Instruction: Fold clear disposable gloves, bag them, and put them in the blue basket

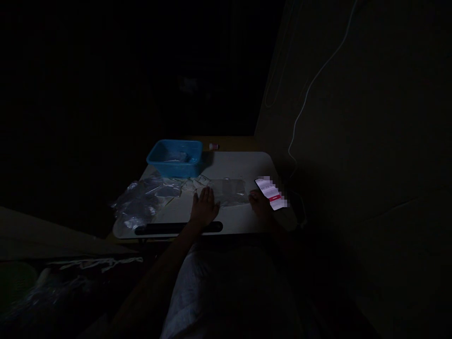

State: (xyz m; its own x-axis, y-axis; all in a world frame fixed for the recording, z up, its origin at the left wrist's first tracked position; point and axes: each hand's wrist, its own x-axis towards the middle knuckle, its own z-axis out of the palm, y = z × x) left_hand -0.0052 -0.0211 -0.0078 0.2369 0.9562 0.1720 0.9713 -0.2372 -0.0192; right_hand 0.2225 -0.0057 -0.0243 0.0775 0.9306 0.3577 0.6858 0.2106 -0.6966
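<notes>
A clear plastic bag (231, 190) lies flat on a small white table (235, 162). My left hand (205, 207) rests palm down at the bag's left edge, fingers stretched out. Beside the bag's right edge is my right hand (260, 205), its fingers curled in. It is too dark to make out whether they pinch the bag's edge or anything else. Crumpled clear plastic bags (137, 202) are heaped on the table's left side. Between that heap and my left hand lie some pale crumpled pieces (194, 183).
A blue plastic basin (174, 169) with something pale inside stands at the back left. Behind it sits a small red-and-white container (213, 146). A lit phone (270, 190) lies by my right hand. A white cable (307, 94) hangs along the right wall.
</notes>
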